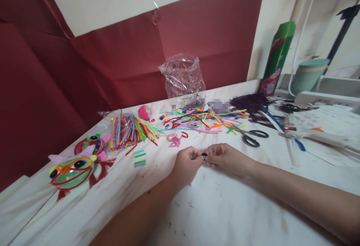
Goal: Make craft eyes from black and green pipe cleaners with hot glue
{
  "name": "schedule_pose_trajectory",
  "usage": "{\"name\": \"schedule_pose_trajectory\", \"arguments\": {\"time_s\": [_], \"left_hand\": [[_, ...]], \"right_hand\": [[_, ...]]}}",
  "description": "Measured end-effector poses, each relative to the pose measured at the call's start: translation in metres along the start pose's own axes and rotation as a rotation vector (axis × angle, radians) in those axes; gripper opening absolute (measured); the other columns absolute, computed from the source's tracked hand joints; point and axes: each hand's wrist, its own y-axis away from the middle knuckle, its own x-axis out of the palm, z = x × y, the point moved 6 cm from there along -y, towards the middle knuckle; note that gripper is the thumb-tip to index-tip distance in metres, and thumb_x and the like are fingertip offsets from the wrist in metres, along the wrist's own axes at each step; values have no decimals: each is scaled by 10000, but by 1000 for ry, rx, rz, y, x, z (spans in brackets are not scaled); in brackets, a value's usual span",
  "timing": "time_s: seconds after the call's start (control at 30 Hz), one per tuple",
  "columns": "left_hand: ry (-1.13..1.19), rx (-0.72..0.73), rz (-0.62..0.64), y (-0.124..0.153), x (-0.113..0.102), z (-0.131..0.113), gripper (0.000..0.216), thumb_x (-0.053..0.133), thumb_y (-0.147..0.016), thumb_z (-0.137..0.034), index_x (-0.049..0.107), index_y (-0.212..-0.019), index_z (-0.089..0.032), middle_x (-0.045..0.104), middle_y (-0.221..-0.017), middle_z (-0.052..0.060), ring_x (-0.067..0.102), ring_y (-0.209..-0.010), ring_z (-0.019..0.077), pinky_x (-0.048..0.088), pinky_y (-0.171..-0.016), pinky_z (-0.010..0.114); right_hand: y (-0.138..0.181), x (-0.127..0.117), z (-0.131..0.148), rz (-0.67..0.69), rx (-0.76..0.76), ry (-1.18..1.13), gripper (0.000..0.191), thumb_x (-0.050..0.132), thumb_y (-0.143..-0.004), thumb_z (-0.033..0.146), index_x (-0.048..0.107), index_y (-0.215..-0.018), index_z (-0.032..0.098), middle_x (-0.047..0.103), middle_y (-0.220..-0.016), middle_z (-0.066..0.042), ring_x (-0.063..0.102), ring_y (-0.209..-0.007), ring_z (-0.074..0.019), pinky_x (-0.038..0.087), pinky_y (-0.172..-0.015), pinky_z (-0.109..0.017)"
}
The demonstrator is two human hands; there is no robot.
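My left hand (pixel 186 162) and my right hand (pixel 223 158) meet over the white table (pixel 230 208), fingers curled. Together they pinch a small black round piece (pixel 204 156) between their fingertips; it looks like a googly eye. Just beyond the hands lie pink curled pipe-cleaner bits (pixel 174 139) and a spread of colourful pipe cleaners (pixel 202 120). Black-handled scissors (pixel 251 136) lie to the right of the hands.
Two fish-like craft figures (pixel 73 171) (pixel 94 143) sit at the left. A bag of coloured sticks (pixel 128 129), a pink ball (pixel 144 112), a clear plastic bag (pixel 182 75), purple threads (pixel 250 103), a green box (pixel 277 56), a teal cup (pixel 308 74) and a glue gun (pixel 315 135) crowd the far side.
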Motion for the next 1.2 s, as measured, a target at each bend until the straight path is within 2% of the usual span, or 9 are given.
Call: {"name": "schedule_pose_trajectory", "arguments": {"time_s": [0.2,0.37,0.53,0.8,1.0,1.2], "left_hand": [[-24,33,-56,4,1,-4,38,524,-617,-179,498,-594,-165,448,-473,-66,355,-427,59,248,-400,174],[1,-31,-75,1,-2,-1,48,520,-629,-187,506,-589,-164,416,-443,-76,314,-396,54,221,-382,178],[5,-12,-112,1,-3,-1,53,534,-607,-173,497,-571,-163,466,-489,-60,366,-436,62,260,-414,181],[129,-17,33,-1,-1,0,138,523,-675,-271,574,-653,-144,482,-447,-42,421,-415,79,347,-457,205],[55,-22,16,-1,-1,3,217,598,-676,-338,535,-599,-146,478,-456,-47,418,-401,67,336,-437,194],[315,-31,109,-2,4,5,519,440,-753,-609,591,-723,-113,565,-580,22,479,-426,94,397,-444,234]], "right_hand": [[0,-1,-1,-48,-6,1,80,610,-608,191,537,-581,170,518,-473,48,403,-451,-67,279,-450,-216],[1,2,2,-11,10,-56,132,683,-580,227,596,-641,149,606,-576,12,472,-515,-75,341,-506,-216],[1,5,2,-39,39,-114,132,692,-552,228,589,-581,150,568,-511,27,451,-485,-67,333,-488,-212],[2,-3,10,-76,44,-57,106,666,-549,225,588,-546,153,585,-506,17,456,-454,-70,348,-489,-227],[3,-1,6,-77,37,-26,82,647,-564,206,585,-554,153,584,-489,26,447,-447,-66,323,-473,-211],[2,-4,8,-69,41,-50,162,682,-576,272,581,-575,145,589,-518,22,451,-457,-62,333,-493,-214]]}}
